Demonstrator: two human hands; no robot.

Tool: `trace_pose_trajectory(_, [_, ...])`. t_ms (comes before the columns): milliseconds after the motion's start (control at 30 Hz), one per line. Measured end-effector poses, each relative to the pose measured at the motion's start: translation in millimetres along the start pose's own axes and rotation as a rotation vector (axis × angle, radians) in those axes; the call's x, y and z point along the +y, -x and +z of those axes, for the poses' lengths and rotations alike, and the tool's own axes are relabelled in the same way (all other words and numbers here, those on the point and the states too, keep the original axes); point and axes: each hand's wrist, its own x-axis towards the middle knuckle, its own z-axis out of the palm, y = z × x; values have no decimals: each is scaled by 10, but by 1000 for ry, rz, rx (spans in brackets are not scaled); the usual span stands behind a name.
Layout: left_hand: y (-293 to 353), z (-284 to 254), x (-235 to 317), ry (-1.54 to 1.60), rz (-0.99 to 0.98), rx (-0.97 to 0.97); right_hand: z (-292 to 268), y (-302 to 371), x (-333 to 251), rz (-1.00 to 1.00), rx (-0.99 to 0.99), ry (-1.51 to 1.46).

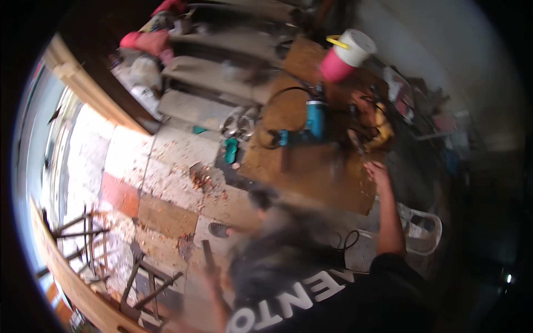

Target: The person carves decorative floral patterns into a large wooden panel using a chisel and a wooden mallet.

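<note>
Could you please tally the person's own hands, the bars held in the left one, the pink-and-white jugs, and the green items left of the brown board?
Hands: 2, left hand and right hand
Held bars: 1, grey bar
Jugs: 1, pink-and-white jug
Green items: 2, larger green item and smaller green item
Total: 6

Table (338,183): jug (348,54) at the far edge; power tool (315,119) toward the middle; loose gear (384,127) along the right edge. Right hand (378,173): by the near right corner. Floor (172,219), left of table: scattered rubble (202,177); legged frame (151,284), nearer. Bar (207,254): in left hand (211,276). Steps (216,69): behind table, leftward.
</note>
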Motion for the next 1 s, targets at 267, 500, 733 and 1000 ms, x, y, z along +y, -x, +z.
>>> trace_pose_trajectory(267, [-215, -302, -234, 149, -25, 88, -8, 1347, 204, -11, -237, -374])
trace_pose_trajectory(500, [-389, -873, -705, 630, 32, 315, 2046, 2306, -647, -452, -583, -332])
trace_pose_trajectory(733, [-346, -2091, -553, 721, 343, 719, 4355, 3003, -1152, -518, -1104, -162])
trace_pose_trajectory(1000, [-43, -2978, -1250, 632, 153, 1039, 6375, 4635, -1265, -539, -1422, 231])
